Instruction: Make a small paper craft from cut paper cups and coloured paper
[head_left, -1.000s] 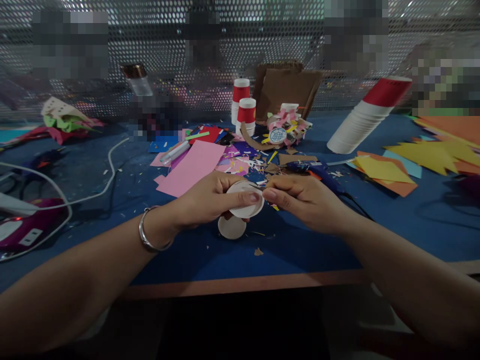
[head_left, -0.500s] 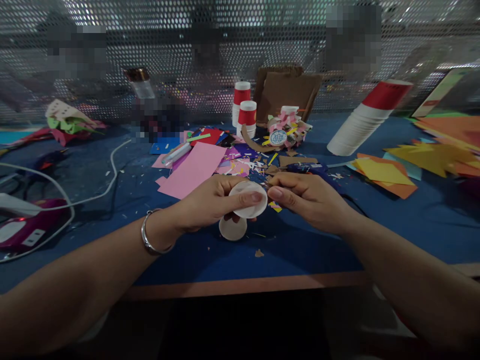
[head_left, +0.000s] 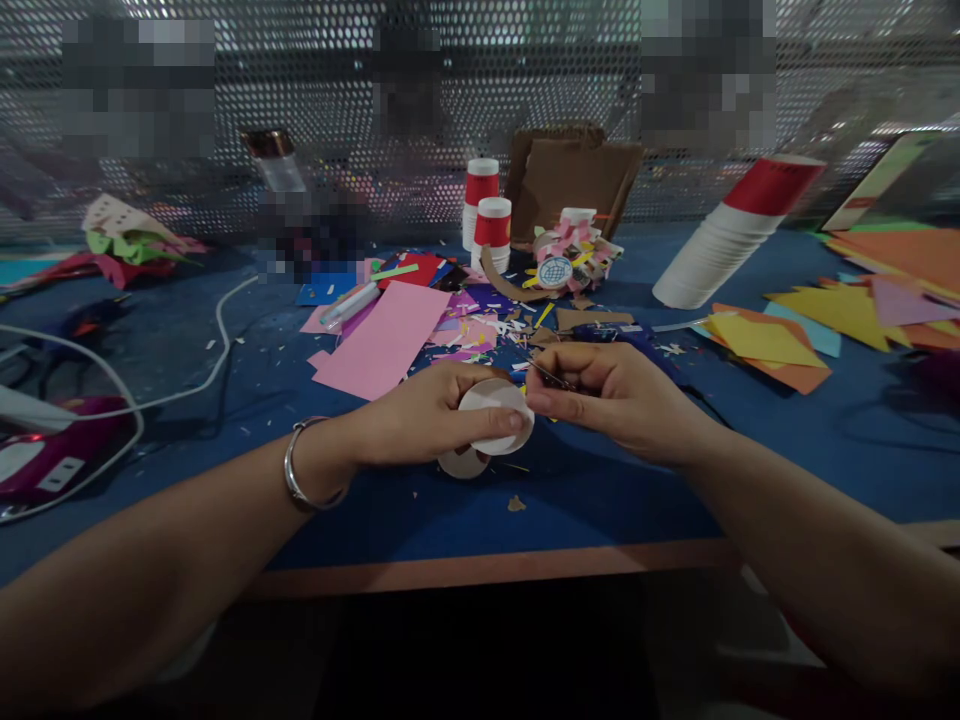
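My left hand point(head_left: 442, 415) grips a round white paper disc point(head_left: 487, 432), its thumb lying flat across the face. A second white disc point(head_left: 463, 464) lies on the table just under that hand, partly covered by the first. Close to the held disc's right edge is my right hand point(head_left: 600, 400), its fingers curled and pinched around a thin, dark, metallic-looking piece point(head_left: 553, 378). Most of that piece is hidden in the fingers, so its kind does not show. Paper scraps point(head_left: 495, 330) are scattered beyond both hands.
Pink paper point(head_left: 384, 340) lies ahead on the left. Paper cup stacks point(head_left: 491, 225) stand at the back, and a taller stack point(head_left: 731, 235) leans at right. A paper-decorated object point(head_left: 576, 255) sits before cardboard point(head_left: 574, 185). A white cable point(head_left: 223, 330) crosses the left side.
The held disc has tilted and dropped slightly, covering more of the disc below. My right hand has turned a little, and the thin dark piece now shows between its fingers.
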